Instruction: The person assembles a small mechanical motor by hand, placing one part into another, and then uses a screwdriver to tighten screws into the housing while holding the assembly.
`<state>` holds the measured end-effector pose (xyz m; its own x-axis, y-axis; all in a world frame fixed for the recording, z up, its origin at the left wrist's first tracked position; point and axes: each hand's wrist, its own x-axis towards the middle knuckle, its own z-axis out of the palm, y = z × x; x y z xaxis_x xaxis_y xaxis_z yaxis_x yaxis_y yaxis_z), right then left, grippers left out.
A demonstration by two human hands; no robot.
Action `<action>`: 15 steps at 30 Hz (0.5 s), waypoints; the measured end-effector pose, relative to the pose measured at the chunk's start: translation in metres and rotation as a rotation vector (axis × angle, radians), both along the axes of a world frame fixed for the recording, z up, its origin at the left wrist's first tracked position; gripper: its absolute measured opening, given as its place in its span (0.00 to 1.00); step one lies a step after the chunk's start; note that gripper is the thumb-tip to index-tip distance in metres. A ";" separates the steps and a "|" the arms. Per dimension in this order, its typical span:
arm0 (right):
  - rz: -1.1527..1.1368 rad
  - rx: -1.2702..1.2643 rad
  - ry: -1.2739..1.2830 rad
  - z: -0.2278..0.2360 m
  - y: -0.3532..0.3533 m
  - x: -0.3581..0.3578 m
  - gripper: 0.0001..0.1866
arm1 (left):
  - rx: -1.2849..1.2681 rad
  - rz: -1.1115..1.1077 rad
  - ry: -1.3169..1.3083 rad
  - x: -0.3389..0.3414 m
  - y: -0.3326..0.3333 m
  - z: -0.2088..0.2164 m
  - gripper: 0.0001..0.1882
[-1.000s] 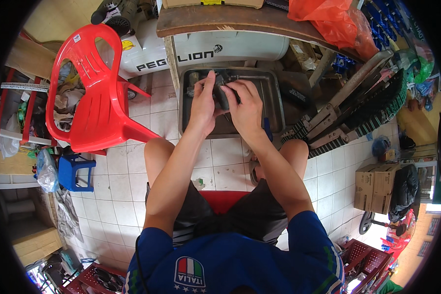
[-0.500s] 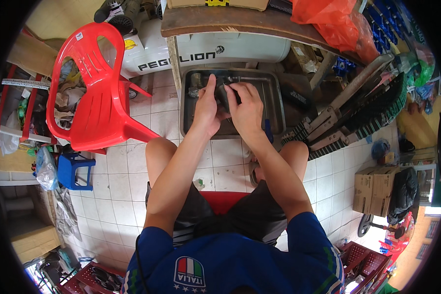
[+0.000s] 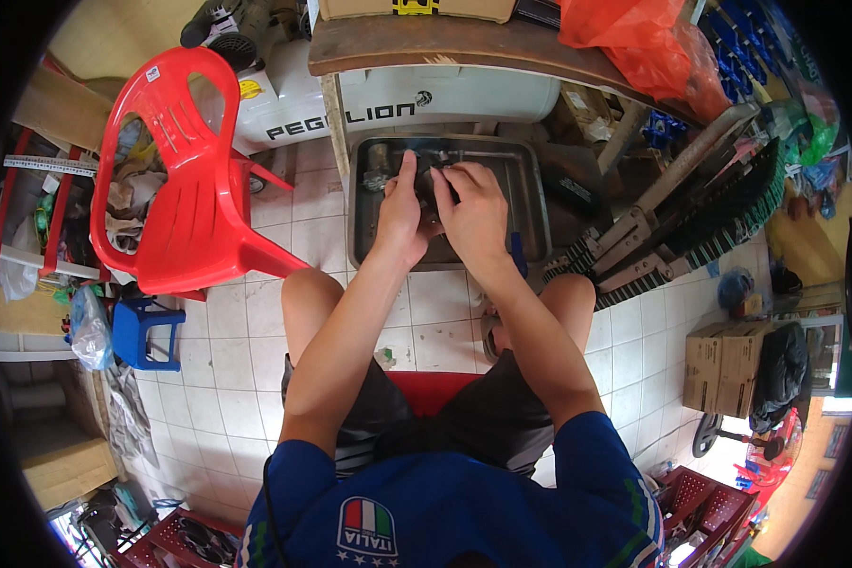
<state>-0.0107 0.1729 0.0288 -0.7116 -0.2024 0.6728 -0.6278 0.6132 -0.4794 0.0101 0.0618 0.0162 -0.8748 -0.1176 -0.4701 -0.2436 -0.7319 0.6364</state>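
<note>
Still, a dark part (image 3: 426,189) sits between left hand (image 3: 400,220) and right hand (image 3: 476,205), above a tray (image 3: 530,210).
Hold barely shifts over 1 second, suggesting steady handling; right fingers pinch it; left fingertips hidden, cannot tell.

the pale, square-tiled floor (image 3: 227,350) is brightly lit at the near right. on the left stand 1 red plastic chair (image 3: 185,220), 1 low blue stool (image 3: 140,333) and a shelf rack (image 3: 59,232) with red uprights. at the far side runs a brown wooden table (image 3: 398,43). at the near right are a maroon perforated rack (image 3: 715,492) and a tan wall (image 3: 798,488).
</note>
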 end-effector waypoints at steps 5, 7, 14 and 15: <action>-0.002 -0.010 -0.056 0.001 0.003 0.000 0.11 | 0.040 -0.008 0.000 0.002 0.000 0.003 0.32; 0.012 -0.057 -0.126 0.005 0.003 0.001 0.11 | 0.051 0.003 -0.004 0.002 -0.001 0.002 0.32; 0.027 -0.022 -0.055 0.001 0.005 -0.004 0.09 | 0.025 0.000 -0.003 0.002 0.002 0.004 0.31; 0.025 0.009 0.005 0.001 0.005 -0.004 0.09 | 0.027 0.004 -0.009 0.002 0.001 0.004 0.31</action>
